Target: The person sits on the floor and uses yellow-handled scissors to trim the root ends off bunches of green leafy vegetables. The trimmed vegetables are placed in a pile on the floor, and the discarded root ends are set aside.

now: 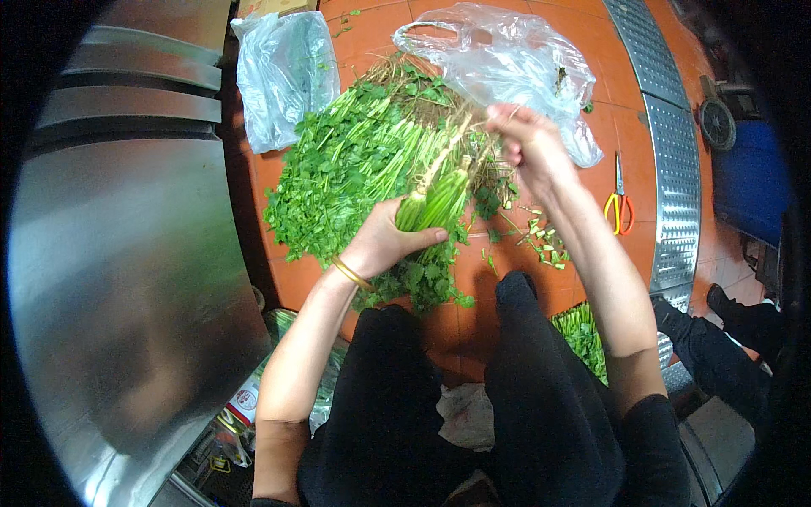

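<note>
My left hand (396, 237), with a gold bangle on its wrist, grips a small bunch of coriander (437, 203) by the green stems. The bunch's pale roots (447, 152) point up and away from me, and its leaves hang below the hand. At the root tips, my right hand (529, 142) pinches thin pale root strands between thumb and fingers. Behind both hands a large heap of coriander (355, 152) lies on the floor, leaves to the left and brown, soil-flecked roots (437, 104) towards the top right.
Two clear plastic bags (285, 82) (507, 63) lie beyond the heap. Scissors (619, 203) with yellow and orange handles rest at right, near cut root ends (551, 244). More greens (583, 339) sit beside my right leg. A steel cabinet (139, 253) stands left; another person's legs (709, 348) are at right.
</note>
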Motion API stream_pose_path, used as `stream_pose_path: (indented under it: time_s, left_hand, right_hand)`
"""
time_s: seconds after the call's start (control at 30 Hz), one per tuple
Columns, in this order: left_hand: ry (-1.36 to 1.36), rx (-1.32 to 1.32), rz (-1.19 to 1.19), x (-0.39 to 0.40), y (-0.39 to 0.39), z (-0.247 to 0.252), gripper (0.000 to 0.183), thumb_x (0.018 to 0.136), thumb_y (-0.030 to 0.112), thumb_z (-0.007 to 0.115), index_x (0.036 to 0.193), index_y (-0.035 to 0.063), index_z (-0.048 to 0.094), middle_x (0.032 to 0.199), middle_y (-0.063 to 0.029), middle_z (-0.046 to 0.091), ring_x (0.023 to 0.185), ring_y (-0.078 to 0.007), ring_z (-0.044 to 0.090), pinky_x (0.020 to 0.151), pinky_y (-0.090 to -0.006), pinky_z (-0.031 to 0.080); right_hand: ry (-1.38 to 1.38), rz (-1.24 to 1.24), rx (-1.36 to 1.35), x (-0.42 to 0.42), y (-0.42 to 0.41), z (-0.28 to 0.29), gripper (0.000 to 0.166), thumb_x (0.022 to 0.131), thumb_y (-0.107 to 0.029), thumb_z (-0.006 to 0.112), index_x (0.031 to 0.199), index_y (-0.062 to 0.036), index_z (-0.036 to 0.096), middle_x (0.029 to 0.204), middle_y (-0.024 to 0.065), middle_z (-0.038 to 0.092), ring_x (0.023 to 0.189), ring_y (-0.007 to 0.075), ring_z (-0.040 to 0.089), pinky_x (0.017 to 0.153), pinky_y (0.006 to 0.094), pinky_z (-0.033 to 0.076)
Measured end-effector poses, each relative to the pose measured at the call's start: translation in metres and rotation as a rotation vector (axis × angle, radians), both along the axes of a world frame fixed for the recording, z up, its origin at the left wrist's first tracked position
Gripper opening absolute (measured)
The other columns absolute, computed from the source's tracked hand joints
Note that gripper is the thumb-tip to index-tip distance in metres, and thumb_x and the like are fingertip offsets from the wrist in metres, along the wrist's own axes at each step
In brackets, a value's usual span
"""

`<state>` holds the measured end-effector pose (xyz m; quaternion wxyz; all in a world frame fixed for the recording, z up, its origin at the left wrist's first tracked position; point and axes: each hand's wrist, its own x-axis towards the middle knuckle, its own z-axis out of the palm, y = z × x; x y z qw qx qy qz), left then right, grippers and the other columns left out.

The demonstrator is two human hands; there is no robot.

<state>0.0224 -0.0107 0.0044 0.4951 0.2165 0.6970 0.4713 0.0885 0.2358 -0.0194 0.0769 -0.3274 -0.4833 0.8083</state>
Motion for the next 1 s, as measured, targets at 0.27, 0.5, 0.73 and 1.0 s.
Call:
stream_pose_path:
  time_s: [0.27, 0.5, 0.73, 1.0]
  left_hand:
    - [-0.087, -0.001, 0.042, -0.016, -0.003, -0.009, 0.028, 0.083, 0.013, 0.078, 0.107, 0.0019, 0.069, 0.097, 0.0009, 0.07, 0.085, -0.0068, 0.059, 0.08, -0.026, 0.05]
    - [-0.057, 0.073, 0.115, -0.014, -0.003, -0.017, 0.026, 0.091, 0.02, 0.07, 0.111, 0.0036, 0.067, 0.088, -0.0001, 0.068, 0.076, -0.0072, 0.06, 0.059, -0.0209, 0.044]
    - [-0.104, -0.09, 0.098, -0.019, 0.002, -0.007, 0.029, 0.098, 0.028, 0.061, 0.116, 0.0051, 0.064, 0.09, -0.0013, 0.069, 0.066, -0.0051, 0.059, 0.048, -0.019, 0.036]
    - [-0.032, -0.006, 0.04, -0.011, 0.005, -0.009, 0.031, 0.098, 0.032, 0.06, 0.116, 0.0063, 0.065, 0.084, -0.0018, 0.07, 0.06, -0.0035, 0.052, 0.049, -0.02, 0.039]
  right_hand:
    - [-0.166, -0.103, 0.891, 0.017, 0.02, -0.047, 0.058, 0.087, -0.033, 0.069, 0.13, 0.004, 0.055, 0.128, 0.0257, 0.059, 0.125, 0.0305, 0.053, 0.104, 0.0422, 0.042]
    - [0.029, 0.43, 0.239, 0.032, -0.074, 0.002, 0.029, 0.089, -0.018, 0.07, 0.11, 0.0022, 0.07, 0.093, 0.0053, 0.071, 0.089, 0.011, 0.062, 0.081, 0.0278, 0.05]
    - [0.008, 0.151, 0.024, 0.026, -0.076, 0.001, 0.026, 0.089, -0.021, 0.072, 0.104, 0.0003, 0.071, 0.085, 0.0014, 0.068, 0.072, 0.0079, 0.056, 0.065, 0.0245, 0.044]
    - [0.031, 0.301, 0.137, 0.021, -0.074, 0.002, 0.022, 0.087, -0.02, 0.073, 0.099, -0.0012, 0.071, 0.084, -0.0001, 0.068, 0.071, 0.0077, 0.054, 0.066, 0.0238, 0.042]
